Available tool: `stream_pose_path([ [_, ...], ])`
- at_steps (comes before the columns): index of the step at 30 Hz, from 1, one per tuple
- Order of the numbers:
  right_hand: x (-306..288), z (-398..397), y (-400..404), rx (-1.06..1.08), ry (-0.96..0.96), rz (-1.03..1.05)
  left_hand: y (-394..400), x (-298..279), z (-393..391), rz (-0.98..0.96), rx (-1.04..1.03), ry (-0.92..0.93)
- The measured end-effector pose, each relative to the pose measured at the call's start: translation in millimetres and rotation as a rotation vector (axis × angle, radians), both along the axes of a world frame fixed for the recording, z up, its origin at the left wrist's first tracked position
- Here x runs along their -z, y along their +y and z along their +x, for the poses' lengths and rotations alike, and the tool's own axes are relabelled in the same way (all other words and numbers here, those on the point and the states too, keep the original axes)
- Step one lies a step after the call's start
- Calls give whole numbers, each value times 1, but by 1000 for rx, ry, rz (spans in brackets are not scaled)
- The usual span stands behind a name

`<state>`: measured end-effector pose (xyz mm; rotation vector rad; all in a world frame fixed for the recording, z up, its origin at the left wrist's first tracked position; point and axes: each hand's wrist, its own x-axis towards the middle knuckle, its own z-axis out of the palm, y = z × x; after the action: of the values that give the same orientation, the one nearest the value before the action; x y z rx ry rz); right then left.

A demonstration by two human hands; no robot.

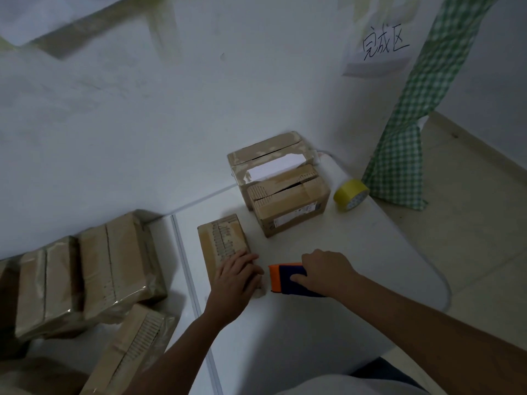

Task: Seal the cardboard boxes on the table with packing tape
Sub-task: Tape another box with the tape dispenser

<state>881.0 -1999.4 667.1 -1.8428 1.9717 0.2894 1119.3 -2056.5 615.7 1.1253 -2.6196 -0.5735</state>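
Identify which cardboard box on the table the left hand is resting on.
The flat box lying alone nearest the person; the left hand presses its near end. The two taller boxes stand farther back, untouched.

This looks like a simple packing room, not a home kitchen or a shop. Many taped cardboard boxes (pixel 94 269) lie on a white table (pixel 370 252) against a bare white wall (pixel 142 124). A paper sign (pixel 382 49) with handwritten Chinese characters hangs on the wall, and a roll of yellow tape (pixel 351 194) stands near the table's edge.
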Motion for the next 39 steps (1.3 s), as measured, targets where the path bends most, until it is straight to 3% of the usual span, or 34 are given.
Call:
stream_pose_path([
  [5, 9, -1, -4, 136, -99, 18, 1, 0, 2, 14, 3, 1],
  [10, 15, -41, 1, 229, 71, 29, 1, 0, 5, 22, -5, 40],
  [12, 26, -47, 5, 281, 12, -4, 0, 1, 4, 23, -14, 37],
  [17, 49, -26, 17, 430, -351, 17, -1, 1, 5, 38, -1, 21],
  [20, 56, -14, 25, 545, -435, -262, 0, -1, 5, 44, -7, 15],
  [22, 56, 2, 23, 613, -591, -308, 0, -2, 4, 47, -13, 16],
  [25, 52, 38, 13, 834, -1039, 8, 0, -2, 4, 63, -9, 15],
  [29, 46, 67, 4, 946, -1366, 299, 0, -4, 4, 76, -10, 12],
  [31, 43, 70, 3, 943, -1386, 277, 0, -5, 3, 93, -28, 23],
  [39, 47, 86, 13, 1045, -1205, -220, -6, -9, 17, 185, -88, 155],
])
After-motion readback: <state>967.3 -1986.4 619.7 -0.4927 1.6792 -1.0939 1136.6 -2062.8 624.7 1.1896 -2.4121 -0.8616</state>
